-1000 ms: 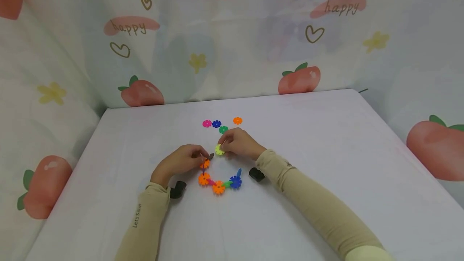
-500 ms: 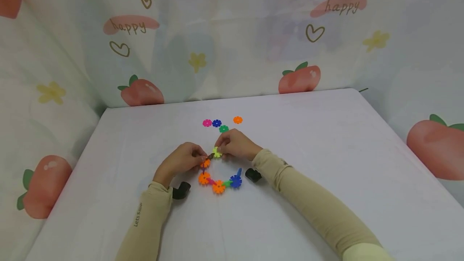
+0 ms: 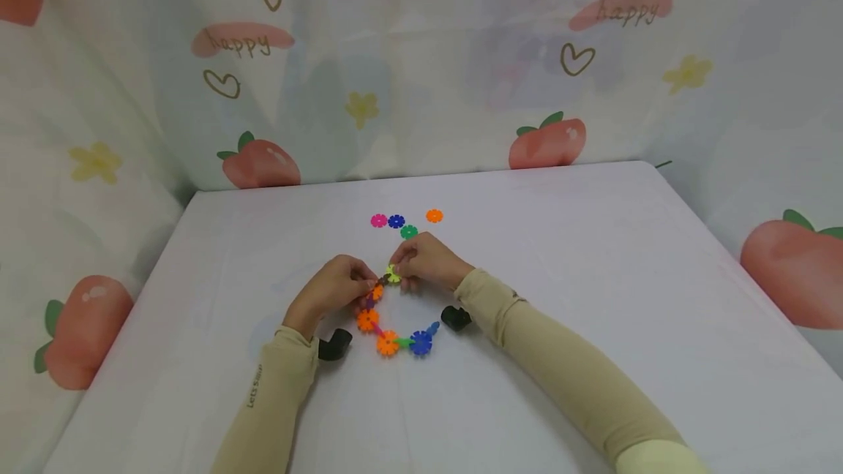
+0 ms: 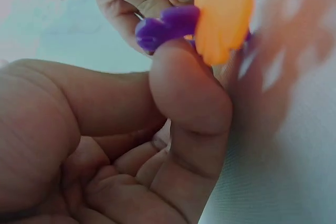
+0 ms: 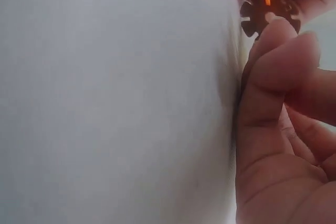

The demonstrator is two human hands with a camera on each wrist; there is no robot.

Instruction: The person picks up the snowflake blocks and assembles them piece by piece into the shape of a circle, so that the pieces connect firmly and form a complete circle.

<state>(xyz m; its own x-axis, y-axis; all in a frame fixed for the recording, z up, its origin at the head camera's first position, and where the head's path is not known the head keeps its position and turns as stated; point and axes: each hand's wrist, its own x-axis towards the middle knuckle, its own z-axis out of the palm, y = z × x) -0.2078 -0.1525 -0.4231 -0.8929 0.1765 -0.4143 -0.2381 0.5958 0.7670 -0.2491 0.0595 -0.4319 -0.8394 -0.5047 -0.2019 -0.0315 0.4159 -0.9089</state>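
Note:
A curved chain of slotted plastic snowflake discs lies on the white table, with orange, pink, green and blue pieces along it and a light blue disc [image 3: 432,328] at its right end. My left hand [image 3: 334,284] grips the chain's upper left part by the orange disc [image 3: 377,292]. In the left wrist view a purple disc [image 4: 168,24] sits against the fingertip, slotted into an orange disc [image 4: 223,24]. My right hand [image 3: 428,262] pinches a yellow disc [image 3: 393,274], whose edge meets the brown disc [image 3: 384,280] at the chain's upper end.
Behind the hands lie loose discs: pink [image 3: 378,221], dark blue [image 3: 396,222], green [image 3: 409,232] and orange [image 3: 435,216]. A black wrist device [image 3: 336,345] shows by the left wrist and another black device [image 3: 456,318] by the right. A printed curtain [image 3: 421,93] stands behind the table.
My right hand has brought the yellow disc left and down against the brown disc. The chain's lower part has swung slightly left, and its light blue end now tilts outward. The loose discs stay put.

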